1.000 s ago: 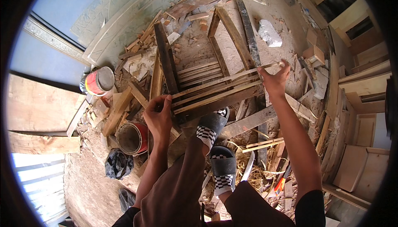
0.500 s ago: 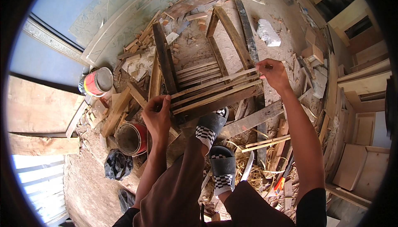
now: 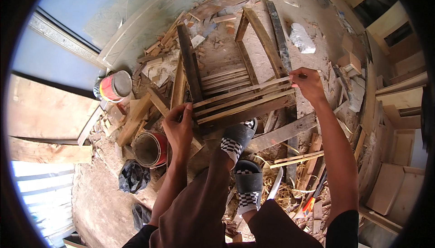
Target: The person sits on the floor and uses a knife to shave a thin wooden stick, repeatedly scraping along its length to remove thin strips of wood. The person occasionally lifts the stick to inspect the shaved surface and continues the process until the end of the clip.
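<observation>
A thin pale wooden strip (image 3: pixel 241 92) lies across a rough wooden frame (image 3: pixel 189 64), beside other slats laid side by side. My left hand (image 3: pixel 178 125) pinches the strip's left end, thumb and finger closed at the frame's left side. At the right side, my right hand (image 3: pixel 309 85) pinches the other end between thumb and fingers. Just nearer to me runs the frame's dark front rail (image 3: pixel 248 111). Several more slats (image 3: pixel 226 81) span the frame farther back. One sandalled foot (image 3: pixel 240 139) is close against the front rail.
Two paint buckets stand left: an upper one (image 3: pixel 115 87) and a lower one (image 3: pixel 150 149), near a black plastic bag (image 3: pixel 134 176). Loose strips (image 3: pixel 298 159), a knife blade (image 3: pixel 275 183), shavings and an orange-and-black handled tool (image 3: pixel 309 206) lie right of my feet. Wood scraps (image 3: pixel 156 44) litter the floor.
The whole view has shifted slightly, so everything appears a little farther right. Both hands keep their pinch on the strip's ends, with little movement against the frame.
</observation>
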The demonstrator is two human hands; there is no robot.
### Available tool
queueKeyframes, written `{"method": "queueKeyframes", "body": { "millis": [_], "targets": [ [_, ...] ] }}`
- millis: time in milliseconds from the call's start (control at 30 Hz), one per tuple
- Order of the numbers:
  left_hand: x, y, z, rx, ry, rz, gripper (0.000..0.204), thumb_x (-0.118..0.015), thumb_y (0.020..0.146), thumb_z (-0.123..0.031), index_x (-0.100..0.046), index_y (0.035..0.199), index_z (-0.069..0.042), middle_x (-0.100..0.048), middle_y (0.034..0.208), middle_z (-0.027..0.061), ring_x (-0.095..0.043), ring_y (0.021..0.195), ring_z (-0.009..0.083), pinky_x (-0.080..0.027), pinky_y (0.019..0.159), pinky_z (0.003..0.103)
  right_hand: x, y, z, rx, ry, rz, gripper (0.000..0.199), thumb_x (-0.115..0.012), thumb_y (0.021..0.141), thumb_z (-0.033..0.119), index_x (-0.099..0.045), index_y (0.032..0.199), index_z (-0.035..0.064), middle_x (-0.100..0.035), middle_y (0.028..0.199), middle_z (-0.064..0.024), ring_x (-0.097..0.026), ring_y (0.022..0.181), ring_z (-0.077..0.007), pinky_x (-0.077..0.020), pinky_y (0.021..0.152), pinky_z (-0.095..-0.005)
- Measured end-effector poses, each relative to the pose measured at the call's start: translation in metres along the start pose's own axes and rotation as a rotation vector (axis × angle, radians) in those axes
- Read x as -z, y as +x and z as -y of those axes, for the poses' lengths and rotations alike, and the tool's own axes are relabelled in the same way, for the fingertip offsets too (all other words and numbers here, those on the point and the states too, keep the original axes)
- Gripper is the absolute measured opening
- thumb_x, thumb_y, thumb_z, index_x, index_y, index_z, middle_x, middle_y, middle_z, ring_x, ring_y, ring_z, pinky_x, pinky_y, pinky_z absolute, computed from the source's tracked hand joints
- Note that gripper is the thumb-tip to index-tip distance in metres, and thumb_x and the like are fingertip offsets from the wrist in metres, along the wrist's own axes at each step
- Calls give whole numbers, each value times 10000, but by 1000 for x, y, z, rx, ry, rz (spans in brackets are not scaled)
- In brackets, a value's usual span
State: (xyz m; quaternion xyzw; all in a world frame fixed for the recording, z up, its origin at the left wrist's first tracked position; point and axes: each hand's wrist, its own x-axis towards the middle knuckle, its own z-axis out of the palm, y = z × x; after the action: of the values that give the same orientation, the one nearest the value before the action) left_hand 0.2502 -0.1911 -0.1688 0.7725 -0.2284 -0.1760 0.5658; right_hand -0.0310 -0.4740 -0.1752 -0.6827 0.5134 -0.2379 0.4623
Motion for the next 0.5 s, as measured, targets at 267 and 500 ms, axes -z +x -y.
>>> {"method": "queueKeyframes", "body": {
  "millis": [267, 500],
  "targets": [
    [0, -1, 0, -25, 15, 7, 217, -748, 909, -189, -759, 984, 14, -720, 806, 38, -610, 750, 73, -480, 708, 241, 1, 1, 1, 10, 23, 28, 136, -735, 882, 82, -746, 970, -21, -711, 915, -103, -671, 777, -148, -602, 707, -283],
    [-2, -1, -1, 8, 19, 6, 208, -754, 903, -178, -759, 984, 13, -726, 817, 38, -613, 754, 72, -479, 718, 239, 1, 1, 0, 27, 46, 24, 140, -741, 875, 76, -747, 958, -37, -702, 873, -85, -672, 769, -145, -597, 696, -275]
  ]
}}
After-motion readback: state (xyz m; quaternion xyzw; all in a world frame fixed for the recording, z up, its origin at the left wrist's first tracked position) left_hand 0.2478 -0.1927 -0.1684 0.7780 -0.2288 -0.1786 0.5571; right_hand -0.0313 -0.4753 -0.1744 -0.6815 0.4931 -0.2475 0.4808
